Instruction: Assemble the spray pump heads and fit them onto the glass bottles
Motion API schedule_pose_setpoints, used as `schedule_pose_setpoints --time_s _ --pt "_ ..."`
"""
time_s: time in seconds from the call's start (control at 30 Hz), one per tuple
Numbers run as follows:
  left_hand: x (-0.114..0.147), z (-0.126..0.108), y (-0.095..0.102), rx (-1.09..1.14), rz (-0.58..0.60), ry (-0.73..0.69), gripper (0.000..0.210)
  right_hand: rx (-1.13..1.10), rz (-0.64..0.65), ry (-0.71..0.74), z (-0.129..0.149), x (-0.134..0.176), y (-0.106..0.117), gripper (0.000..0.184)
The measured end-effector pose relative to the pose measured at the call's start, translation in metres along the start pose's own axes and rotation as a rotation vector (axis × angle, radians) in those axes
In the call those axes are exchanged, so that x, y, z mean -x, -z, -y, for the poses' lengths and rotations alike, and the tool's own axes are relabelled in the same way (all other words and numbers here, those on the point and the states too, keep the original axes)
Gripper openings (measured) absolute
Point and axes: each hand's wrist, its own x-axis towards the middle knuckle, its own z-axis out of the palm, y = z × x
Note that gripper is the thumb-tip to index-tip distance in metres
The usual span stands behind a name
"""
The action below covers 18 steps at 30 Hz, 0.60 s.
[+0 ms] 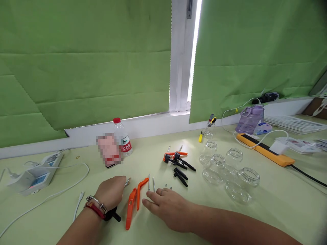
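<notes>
My left hand (111, 193) is closed, with the ends of some thin metal pieces (127, 182) showing past its fingers. Partly hidden below its wrist is a black part with a short handle (114, 215). My right hand (173, 208) rests palm down on the table, fingers stretched out, close to two thin metal rods (153, 184). Between the hands lie two orange plastic levers, one broad (131, 209) and one narrow and bent (140, 192). Small nuts (171, 188) lie just beyond the right hand.
Farther back are black-and-orange assemblies (176, 157) and loose black handles (181, 176). Several clear jars (241, 185) stand at right, near an orange power strip (265, 149). A water bottle (123, 139), blurred pink object (109, 149), white power strip (44, 173) and cables are left.
</notes>
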Motion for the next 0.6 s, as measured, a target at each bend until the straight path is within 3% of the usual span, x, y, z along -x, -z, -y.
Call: schedule_pose_setpoints --time_s 0.27,0.4,0.6 --pt "0.003 0.003 0.004 0.018 -0.027 -0.058 0.023 0.072 -0.025 0.028 0.005 -0.013 -0.013 0.063" --pt "0.011 0.004 0.015 0.039 -0.052 -0.065 0.019 0.086 -0.029 0.036 0.005 -0.010 -0.009 0.051" --pt "0.035 -0.001 0.038 0.300 -0.094 -0.137 0.019 0.006 0.025 0.061 0.003 -0.002 0.004 0.034"
